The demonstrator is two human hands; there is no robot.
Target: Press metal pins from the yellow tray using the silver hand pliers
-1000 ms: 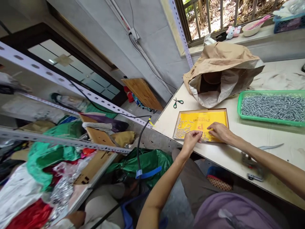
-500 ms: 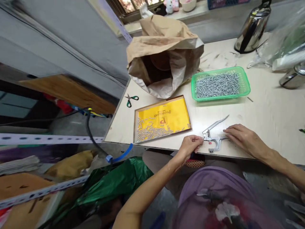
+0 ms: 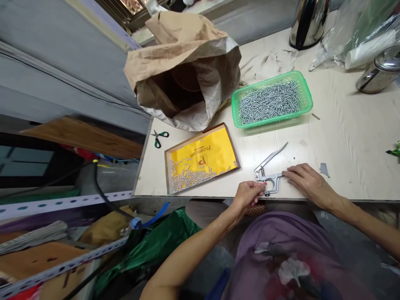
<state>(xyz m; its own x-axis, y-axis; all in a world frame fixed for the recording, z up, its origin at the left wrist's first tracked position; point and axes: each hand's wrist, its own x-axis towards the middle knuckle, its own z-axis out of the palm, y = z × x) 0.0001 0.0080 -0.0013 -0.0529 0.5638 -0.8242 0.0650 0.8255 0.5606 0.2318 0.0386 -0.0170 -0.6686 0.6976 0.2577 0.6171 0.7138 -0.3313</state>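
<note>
Snap pliers (image 3: 275, 182) in grey metal lie near the table's front edge, their upper handle raised, with a spring and a small red part at the jaw. At that jaw, my left hand (image 3: 248, 194) has its thumb and fingers pinched together; whatever is between them is too small to make out. My right hand (image 3: 308, 183) lies low over the table with fingers stretched out, fingertips touching the end of the lower handle. Left of the pliers is a shallow box (image 3: 231, 137) with a yellow printed lining and many small metal pins (image 3: 189, 180).
A green plastic basket (image 3: 308, 100) full of small metal pieces stands behind the pliers. A large brown paper bag (image 3: 187, 54) stands open at the back left. Green-handled scissors (image 3: 159, 138) lie by the left edge. A kettle (image 3: 309, 25), metal pot (image 3: 378, 71) and clear plastic bag are at back right.
My left fingertips have moved in to the jaw by the red part. My right hand has settled lower, at the lower handle's end. The whole view has shifted.
</note>
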